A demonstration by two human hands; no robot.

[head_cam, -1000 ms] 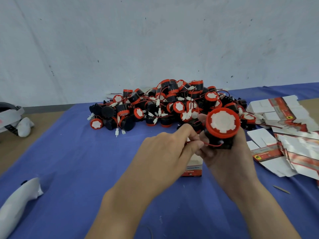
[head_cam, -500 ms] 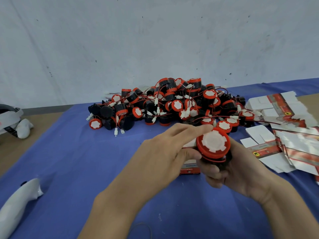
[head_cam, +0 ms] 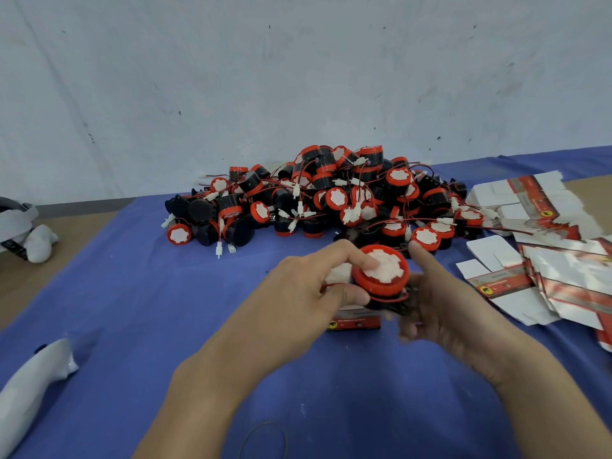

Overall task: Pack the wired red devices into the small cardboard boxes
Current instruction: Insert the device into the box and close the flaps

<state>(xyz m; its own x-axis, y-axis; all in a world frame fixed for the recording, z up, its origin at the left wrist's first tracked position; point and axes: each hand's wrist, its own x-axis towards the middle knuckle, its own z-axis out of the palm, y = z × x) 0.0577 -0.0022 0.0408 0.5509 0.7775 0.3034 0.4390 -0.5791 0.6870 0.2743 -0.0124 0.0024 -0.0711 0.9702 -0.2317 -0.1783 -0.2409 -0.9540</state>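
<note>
A red device (head_cam: 381, 271) with a white face and black body sits between my hands, over a small red and white cardboard box (head_cam: 354, 321) that stands on the blue cloth. My left hand (head_cam: 318, 286) curls round the device's left side, its index finger lying across the white face. My right hand (head_cam: 433, 303) cups the black body from the right and below, thumb raised. A thin red wire loops under the device. The box's top is hidden behind both hands.
A large heap of wired red devices (head_cam: 331, 197) lies at the back of the blue cloth (head_cam: 132, 309). Flat unfolded box blanks (head_cam: 543, 256) are spread on the right. A white wrapped object (head_cam: 29, 389) lies at the near left, another white object (head_cam: 39, 241) at far left.
Both hands have brought the device down and left, from chest height to just above the box. My left index finger has come onto the white face.
</note>
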